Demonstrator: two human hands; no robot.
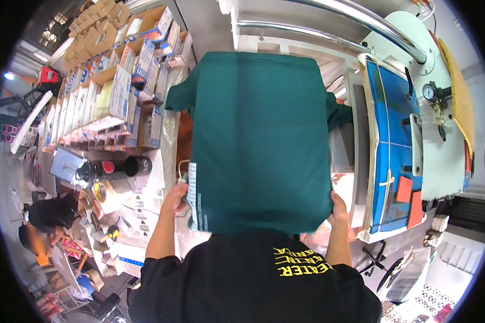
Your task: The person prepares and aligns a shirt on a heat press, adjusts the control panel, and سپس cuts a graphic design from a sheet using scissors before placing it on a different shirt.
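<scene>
Place: looking like a garment workshop
Green shirt: being handled
White machine: carrying a pressure gauge
Cardboard boxes: standing stacked

The shirt, dark green, fills the centre of the frame, spread flat and nearly smooth into a boxy shape with rounded corners and a faint lengthwise crease left of its middle. Its short sleeves hang bunched at the upper left and upper right, and white print runs along its lower left edge.
</scene>
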